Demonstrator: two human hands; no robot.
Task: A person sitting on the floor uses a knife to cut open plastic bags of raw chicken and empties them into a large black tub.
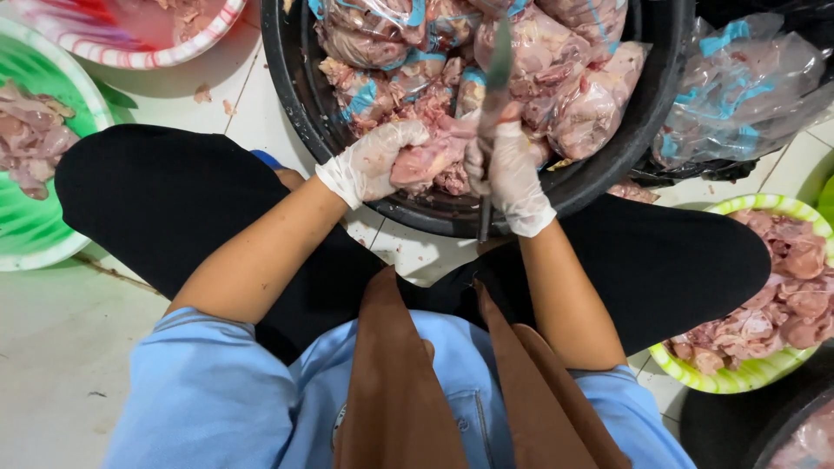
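Right hand (512, 178) grips knife (497, 69), blade pointing far, long axis near–far; left hand (373, 161) clutches meat piece (426, 161) over black tub (300, 104).

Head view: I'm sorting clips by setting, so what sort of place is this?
Probably an informal meat-prep spot on a tiled floor: a black tub of bagged raw meat, bowls of cut pieces, and gloved hands, the right hand gripping a knife.

The knife (496, 82) blade is motion-blurred, its handle mostly hidden inside the right hand (512, 174). The black tub (300, 95) runs off the top edge. The green basin (35, 234) is cut by the left edge, the bags (738, 87) by the right.
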